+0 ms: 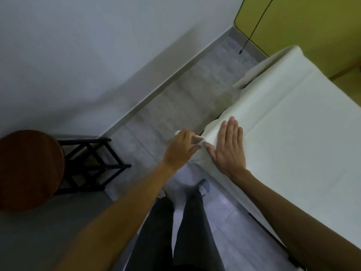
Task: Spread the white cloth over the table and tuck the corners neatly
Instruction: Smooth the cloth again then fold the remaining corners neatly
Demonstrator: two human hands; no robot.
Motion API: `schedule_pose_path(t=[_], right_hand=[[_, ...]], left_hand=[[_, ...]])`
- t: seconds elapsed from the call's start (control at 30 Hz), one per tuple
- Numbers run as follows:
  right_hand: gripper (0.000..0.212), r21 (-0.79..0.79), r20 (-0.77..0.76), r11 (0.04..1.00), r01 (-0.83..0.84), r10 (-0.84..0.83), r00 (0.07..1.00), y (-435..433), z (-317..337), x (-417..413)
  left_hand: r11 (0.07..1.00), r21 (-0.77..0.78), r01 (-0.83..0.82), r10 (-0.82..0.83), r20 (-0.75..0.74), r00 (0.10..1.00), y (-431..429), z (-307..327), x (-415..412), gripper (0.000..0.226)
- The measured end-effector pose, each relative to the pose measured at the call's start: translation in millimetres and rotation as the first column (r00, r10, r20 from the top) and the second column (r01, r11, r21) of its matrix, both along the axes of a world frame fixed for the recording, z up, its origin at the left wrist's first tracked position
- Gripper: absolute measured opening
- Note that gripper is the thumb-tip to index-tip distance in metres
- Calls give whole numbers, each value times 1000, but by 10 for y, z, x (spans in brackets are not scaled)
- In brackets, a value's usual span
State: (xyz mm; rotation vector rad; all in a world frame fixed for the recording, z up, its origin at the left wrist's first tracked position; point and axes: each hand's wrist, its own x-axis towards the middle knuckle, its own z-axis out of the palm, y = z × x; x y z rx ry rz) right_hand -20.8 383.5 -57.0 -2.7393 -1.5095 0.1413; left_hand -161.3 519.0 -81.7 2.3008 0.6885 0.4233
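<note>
Here, white cloth [293, 133] lies across counter [246, 194], loose flap [198, 138] hanging off counter's near corner. Right hand [227, 147] flat, fingers straight, pinning cloth at that corner; left hand [180, 147] pinches flap just beyond it. Best: draw flap taut, fold under, pin firmly.

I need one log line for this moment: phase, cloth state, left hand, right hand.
phase: corner tuck | white cloth: spread over top | left hand: pinches hanging fold | right hand: flat, presses corner
</note>
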Motion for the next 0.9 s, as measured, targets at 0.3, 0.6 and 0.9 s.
schedule_pose_path(t=[0.3, 0.6, 0.9], right_hand=[[90, 25, 19, 1000, -13, 12, 1000, -17, -5, -6], [91, 17, -7, 1000, -11, 11, 1000, -24, 23, -8], [92, 18, -28, 1000, -6, 6, 1000, -30, 33, -16]], left_hand=[[994, 38, 103, -104, 22, 994, -111, 45, 45, 20], [989, -120, 84, -98, -116, 988, 46, 26, 15, 23], [995, -9, 96, -96, -64, 993, 88, 108, -46, 35]])
